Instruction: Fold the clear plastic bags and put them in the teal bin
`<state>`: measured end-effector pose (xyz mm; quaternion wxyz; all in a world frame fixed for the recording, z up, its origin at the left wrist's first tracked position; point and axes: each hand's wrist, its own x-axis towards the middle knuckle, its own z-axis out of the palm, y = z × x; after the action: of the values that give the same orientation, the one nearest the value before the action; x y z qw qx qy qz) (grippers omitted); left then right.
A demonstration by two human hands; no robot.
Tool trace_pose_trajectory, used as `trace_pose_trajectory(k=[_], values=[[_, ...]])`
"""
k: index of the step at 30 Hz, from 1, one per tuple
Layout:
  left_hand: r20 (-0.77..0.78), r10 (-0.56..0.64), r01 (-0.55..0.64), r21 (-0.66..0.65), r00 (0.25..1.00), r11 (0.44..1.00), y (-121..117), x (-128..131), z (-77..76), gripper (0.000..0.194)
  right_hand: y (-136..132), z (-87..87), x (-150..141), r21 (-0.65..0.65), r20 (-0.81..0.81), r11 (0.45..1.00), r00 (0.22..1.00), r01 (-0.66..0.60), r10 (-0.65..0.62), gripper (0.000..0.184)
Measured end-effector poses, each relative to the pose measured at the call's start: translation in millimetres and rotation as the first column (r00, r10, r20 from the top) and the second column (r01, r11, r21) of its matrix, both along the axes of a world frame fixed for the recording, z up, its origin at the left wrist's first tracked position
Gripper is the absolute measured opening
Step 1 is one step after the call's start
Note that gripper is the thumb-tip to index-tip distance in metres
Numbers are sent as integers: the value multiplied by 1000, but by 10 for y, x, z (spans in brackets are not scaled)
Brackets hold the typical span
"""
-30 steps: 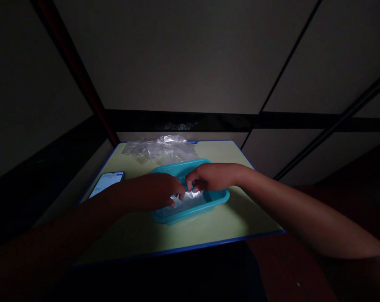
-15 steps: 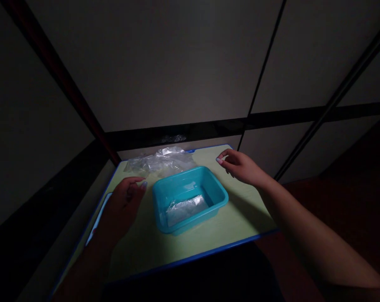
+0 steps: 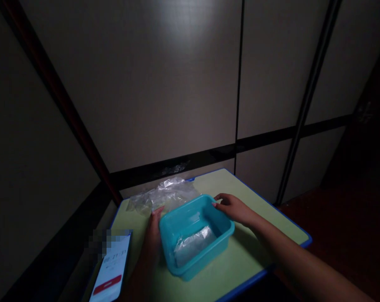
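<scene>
The tub [image 3: 205, 259] stands on the table [image 3: 227, 270] near its front edge, with room rightward; a bag [image 3: 169, 191] crowds behind. Left hand [image 3: 153, 228] flanks it, fingers extended; right hand [image 3: 232, 208] rounds the far corner, fingers parted (contact unclear). The step seems steadying; any shift calls for an even hold, clear of the phone [image 3: 114, 262]. Plastic [image 3: 192, 247] lies inside.

Room above tub [image 3: 208, 257], bag [image 3: 168, 195] behind

Pale panels [image 3: 146, 92], reddish floor [image 3: 321, 226] (dim).
</scene>
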<state>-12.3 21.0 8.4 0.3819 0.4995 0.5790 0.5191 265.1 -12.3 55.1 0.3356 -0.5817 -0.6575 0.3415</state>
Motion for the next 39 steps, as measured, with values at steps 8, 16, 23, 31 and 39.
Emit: trace_pose_trajectory(k=[8,16,23,31,39], values=[[1,17,-17,118,1000,993,22,-47,-163,72,30,70,1,-32,17,999,999,-44,45,27],[-218,95,-58,170,971,984,74,-166,-175,53,299,345,311,13,-134,989,980,148,-145,25],[-322,76,20,284,944,959,27,-88,-146,35,896,775,909,103,38,906,909,410,-415,11],[-838,-24,301,168,545,939,-112,5,-234,38,1512,631,1070,54,197,844,823,534,-533,11],[-902,-196,336,-61,385,940,-209,57,-185,42,1841,386,947,79,226,860,832,504,-507,9]])
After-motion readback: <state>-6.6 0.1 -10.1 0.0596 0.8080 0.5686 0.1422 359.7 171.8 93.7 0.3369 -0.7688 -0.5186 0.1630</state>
